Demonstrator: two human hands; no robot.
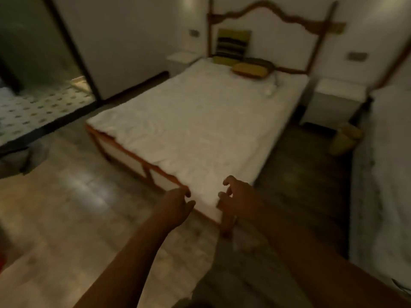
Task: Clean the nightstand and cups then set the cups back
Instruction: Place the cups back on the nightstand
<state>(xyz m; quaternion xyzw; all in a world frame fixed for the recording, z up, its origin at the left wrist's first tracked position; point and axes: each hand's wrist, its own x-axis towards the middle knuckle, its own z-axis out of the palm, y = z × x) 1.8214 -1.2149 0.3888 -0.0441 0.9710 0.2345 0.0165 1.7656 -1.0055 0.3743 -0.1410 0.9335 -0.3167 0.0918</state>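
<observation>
Hands (175, 206) (239, 200) half-curled, empty, over bed (189, 121)

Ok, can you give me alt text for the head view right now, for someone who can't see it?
Two bare hands, left hand and right hand, reach empty toward the foot corner of a white-sheeted wooden bed. A white boxy nightstand stands right of the bed, another white nightstand left; no cups are visible in the blurry picture.

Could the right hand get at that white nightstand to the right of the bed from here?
Probably not. The right hand hovers empty at the foot corner of the bed, while the nightstand stands up by the headboard. The floor aisle beside the bed looks free, so walking closer should do it.
</observation>
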